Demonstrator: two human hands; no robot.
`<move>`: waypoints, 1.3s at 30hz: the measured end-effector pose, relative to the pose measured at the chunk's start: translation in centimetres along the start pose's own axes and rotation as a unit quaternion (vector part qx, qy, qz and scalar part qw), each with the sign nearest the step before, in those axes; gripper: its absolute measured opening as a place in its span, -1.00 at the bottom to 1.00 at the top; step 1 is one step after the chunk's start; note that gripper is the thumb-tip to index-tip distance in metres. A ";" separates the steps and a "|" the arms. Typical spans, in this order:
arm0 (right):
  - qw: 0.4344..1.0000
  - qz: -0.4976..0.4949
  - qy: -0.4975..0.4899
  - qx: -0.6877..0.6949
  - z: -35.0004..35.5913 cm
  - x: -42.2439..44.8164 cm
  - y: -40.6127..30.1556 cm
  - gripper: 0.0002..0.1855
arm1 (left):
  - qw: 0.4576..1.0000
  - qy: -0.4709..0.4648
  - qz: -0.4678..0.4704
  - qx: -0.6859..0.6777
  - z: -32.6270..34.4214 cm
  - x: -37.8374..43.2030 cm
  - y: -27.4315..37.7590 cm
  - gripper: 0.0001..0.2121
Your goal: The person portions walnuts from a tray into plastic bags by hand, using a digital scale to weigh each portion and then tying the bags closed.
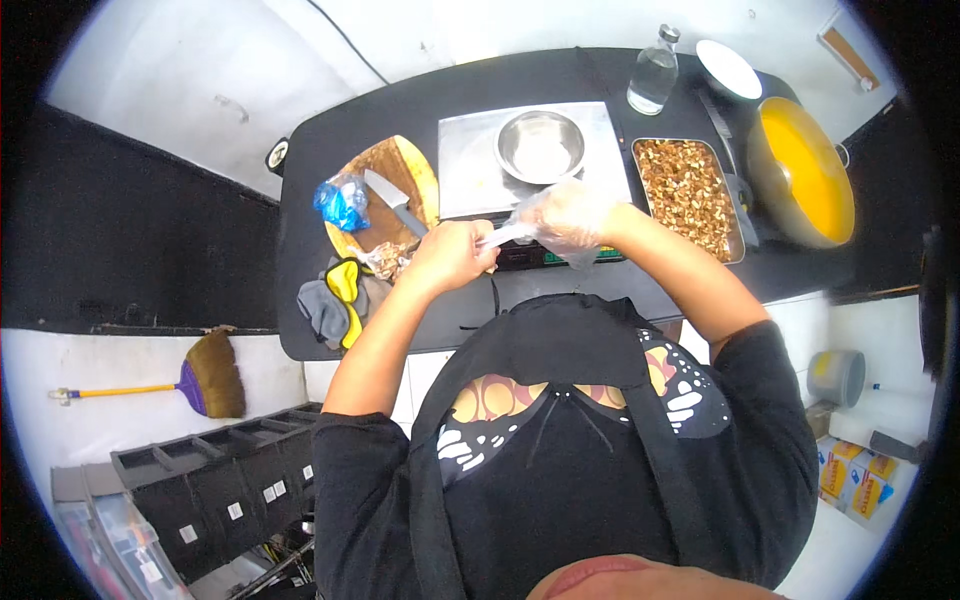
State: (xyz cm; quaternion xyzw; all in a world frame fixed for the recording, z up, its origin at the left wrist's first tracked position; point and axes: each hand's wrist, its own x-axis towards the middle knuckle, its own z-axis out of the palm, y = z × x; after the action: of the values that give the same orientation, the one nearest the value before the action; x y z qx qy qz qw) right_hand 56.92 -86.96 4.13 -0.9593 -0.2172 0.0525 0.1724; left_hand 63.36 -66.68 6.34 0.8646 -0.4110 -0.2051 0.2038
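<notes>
My left hand [454, 255] grips one end of a twisted strip of clear plastic film [506, 235]. The film stretches across to my right hand [576, 211], whose fingers are covered by loose clear plastic; whether this is a glove or a bag, I cannot tell. Both hands are above the front edge of a digital scale with a steel platform [469, 161]. On that platform stands a round steel bowl [540, 147], with something pale at its bottom. Close to my left wrist lies a clear bag of nut pieces [388, 260].
A grey-handled knife [395, 201] and blue plastic wrap [343, 204] lie on the wooden board [421, 169]. Grey-and-yellow cloths [334, 300] lie at left. At right are a tray of chopped nuts [686, 196], a bowl of yellow-orange liquid [806, 176], a glass bottle [652, 75] and a white bowl [729, 70].
</notes>
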 end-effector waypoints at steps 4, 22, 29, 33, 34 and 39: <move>1.000 -0.003 0.008 0.028 -1.2 -1.3 0.6 -0.86 | 1.000 0.028 0.007 -0.004 0.6 -0.8 -1.2 -0.86; 0.792 0.122 0.107 0.589 3.7 -0.1 -0.7 -0.76 | 0.965 0.238 -0.059 -0.091 0.9 0.8 -2.8 -0.95; 0.792 -0.039 0.060 0.606 3.0 1.2 -1.0 -0.73 | 0.756 0.117 0.050 -0.642 -0.1 1.0 -0.4 -0.92; 0.815 0.098 0.049 0.569 3.0 1.2 4.1 -0.68 | 0.893 -0.156 0.024 -0.421 -0.8 1.2 0.7 -0.92; 0.814 0.099 0.049 0.570 1.8 1.7 3.8 -0.68 | 0.960 -0.083 0.069 -0.258 0.0 1.5 0.2 -0.93; 0.996 0.047 -0.053 -0.053 -3.8 3.8 -0.9 -0.76 | 0.982 0.159 0.018 -0.103 2.3 2.6 0.1 -0.91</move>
State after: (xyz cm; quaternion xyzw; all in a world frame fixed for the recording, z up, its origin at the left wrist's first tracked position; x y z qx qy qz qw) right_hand 60.65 -85.72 7.87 -0.9722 -0.1834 0.0993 0.1066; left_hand 63.60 -69.22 4.01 0.8530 -0.3651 -0.1030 0.3584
